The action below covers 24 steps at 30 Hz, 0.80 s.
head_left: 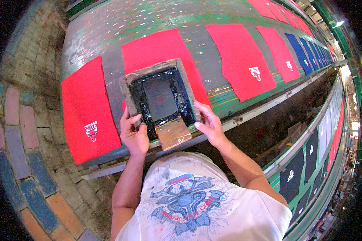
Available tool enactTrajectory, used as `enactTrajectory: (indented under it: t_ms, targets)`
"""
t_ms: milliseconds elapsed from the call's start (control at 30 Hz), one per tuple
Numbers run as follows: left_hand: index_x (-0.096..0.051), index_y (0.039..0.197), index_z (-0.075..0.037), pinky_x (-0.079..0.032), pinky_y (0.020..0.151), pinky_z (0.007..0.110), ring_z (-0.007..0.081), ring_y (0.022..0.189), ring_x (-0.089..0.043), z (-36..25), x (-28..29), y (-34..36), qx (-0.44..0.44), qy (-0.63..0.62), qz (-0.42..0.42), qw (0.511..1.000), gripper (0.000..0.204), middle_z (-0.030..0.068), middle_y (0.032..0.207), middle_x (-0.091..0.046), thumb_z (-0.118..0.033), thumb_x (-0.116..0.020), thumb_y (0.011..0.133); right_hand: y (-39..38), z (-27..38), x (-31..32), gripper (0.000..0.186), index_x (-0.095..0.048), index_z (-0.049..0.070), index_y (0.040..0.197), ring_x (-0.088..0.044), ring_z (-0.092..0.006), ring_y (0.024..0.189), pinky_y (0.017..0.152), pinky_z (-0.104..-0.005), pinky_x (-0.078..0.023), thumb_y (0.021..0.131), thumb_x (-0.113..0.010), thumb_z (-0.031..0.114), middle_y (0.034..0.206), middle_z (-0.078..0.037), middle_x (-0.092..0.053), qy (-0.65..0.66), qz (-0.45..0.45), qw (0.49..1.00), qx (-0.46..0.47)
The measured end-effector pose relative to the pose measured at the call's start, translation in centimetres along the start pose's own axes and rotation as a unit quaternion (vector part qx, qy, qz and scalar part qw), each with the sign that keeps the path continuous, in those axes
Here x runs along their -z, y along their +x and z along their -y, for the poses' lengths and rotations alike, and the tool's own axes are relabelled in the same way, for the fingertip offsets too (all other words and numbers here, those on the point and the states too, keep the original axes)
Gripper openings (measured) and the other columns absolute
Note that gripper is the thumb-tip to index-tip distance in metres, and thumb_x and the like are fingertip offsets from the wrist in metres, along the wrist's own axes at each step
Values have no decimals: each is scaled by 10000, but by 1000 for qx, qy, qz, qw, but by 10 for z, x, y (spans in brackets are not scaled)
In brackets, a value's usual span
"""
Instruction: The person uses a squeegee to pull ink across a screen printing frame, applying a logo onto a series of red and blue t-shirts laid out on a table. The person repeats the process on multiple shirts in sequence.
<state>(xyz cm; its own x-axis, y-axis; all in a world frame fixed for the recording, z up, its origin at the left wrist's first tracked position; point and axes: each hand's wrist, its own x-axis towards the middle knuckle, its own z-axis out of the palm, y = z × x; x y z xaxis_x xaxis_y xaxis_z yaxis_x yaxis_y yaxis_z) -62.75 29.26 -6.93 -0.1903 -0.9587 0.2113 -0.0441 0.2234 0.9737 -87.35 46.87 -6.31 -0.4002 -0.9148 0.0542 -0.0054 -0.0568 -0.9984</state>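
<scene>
Near the front edge of the table (102, 38), the left hand (134, 134) and right hand (209, 124) grip opposite sides of a wooden frame (153, 68) above the near end of a red cloth (155, 46). Whether frame and cloth touch is hidden. The step looks like positioning for printing; the next move probably calls for even hands and a frame square to the cloth.
</scene>
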Motion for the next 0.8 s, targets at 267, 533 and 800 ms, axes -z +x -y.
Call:
enactTrajectory:
  t_ms: [267, 533, 800]
  targets:
    - [-793, 1077, -54, -453, 1260, 420, 338, 1520, -593, 24, -41, -8, -15, 42, 16, 999, 388, 250, 1605, -636, 191, -706, 789, 1, -9, 42, 774, -466, -32, 1693, -501, -250, 1573, 1338, -411, -353, 970, -743, -47, 1697, -161, -538, 57, -35, 996, -66]
    - [-772, 1060, -24, -462, 1250, 421, 332, 1526, -596, 42, -47, -17, 60, -31, 15, 998, 342, 259, 1668, -586, 203, -701, 814, -2, -13, 52, 775, -433, -58, 1698, -509, -261, 1577, 1340, -422, -365, 987, -741, -40, 1704, -190, -535, 52, -34, 995, -82]
    - [-750, 1036, -2, -423, 1279, 427, 343, 1543, -577, 50, -47, -18, 96, -77, 10, 992, 327, 275, 1685, -567, 213, -687, 798, 0, -19, 55, 831, -388, -35, 1728, -473, -268, 1601, 1352, -422, -340, 983, -756, -3, 1733, -177, -496, 64, -5, 995, -79]
